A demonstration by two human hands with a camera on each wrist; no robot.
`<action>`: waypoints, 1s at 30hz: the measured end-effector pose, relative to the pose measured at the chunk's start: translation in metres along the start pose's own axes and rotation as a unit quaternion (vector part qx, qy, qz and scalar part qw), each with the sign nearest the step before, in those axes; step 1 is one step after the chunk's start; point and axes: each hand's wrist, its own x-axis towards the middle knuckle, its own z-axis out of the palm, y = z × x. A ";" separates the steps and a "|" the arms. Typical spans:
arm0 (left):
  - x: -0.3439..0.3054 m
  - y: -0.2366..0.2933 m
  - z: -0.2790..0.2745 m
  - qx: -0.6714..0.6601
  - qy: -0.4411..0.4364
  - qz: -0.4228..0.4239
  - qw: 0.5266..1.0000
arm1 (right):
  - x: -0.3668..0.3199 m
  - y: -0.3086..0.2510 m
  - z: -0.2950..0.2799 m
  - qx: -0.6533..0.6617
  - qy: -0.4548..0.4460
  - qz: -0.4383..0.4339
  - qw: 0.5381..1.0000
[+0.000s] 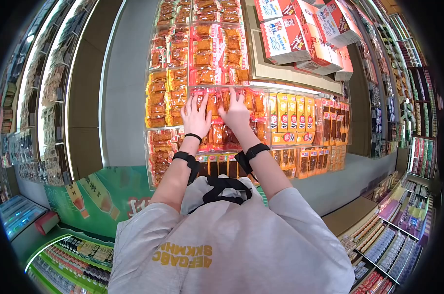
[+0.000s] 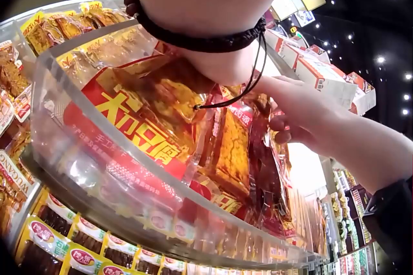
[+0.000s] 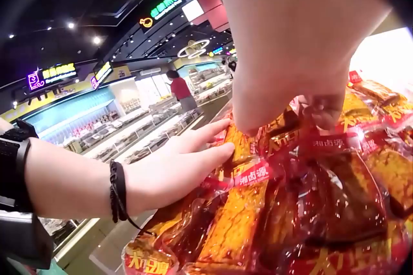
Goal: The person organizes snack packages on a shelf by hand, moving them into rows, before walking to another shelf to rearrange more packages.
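Both hands are over a clear-walled bin of red-and-gold snack packets holding brown-orange pieces like seasoned tofu. In the head view, my left hand (image 1: 196, 119) lies on the left part of the pile, fingers stretched forward and thumb spread. My right hand (image 1: 235, 116) touches the packets just to its right, fingers pointing away and thumb out to the side. The packets (image 3: 235, 223) show glossy and overlapping in the right wrist view. A red packet (image 2: 132, 133) with yellow lettering stands against the bin wall in the left wrist view. The right fingertips are partly hidden among the packets.
More bins of packaged snacks (image 1: 165, 98) stand to the left and beyond. Yellow packs (image 1: 293, 112) fill the bin to the right. Red-and-white boxes (image 1: 300, 41) are stacked at the far right. The bin's clear rim (image 2: 97, 120) rises in front of the packets. Stocked shelves line both sides.
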 end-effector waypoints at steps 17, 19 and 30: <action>-0.002 -0.004 -0.007 -0.079 -0.024 0.043 0.996 | -0.014 0.049 -0.006 0.054 0.089 0.059 0.993; -0.002 -0.004 -0.008 -0.086 -0.028 0.040 0.995 | -0.015 0.051 -0.006 0.039 0.040 0.090 0.994; -0.003 -0.004 -0.006 -0.087 -0.031 0.041 0.995 | -0.035 0.040 -0.011 -0.014 -0.041 0.062 0.997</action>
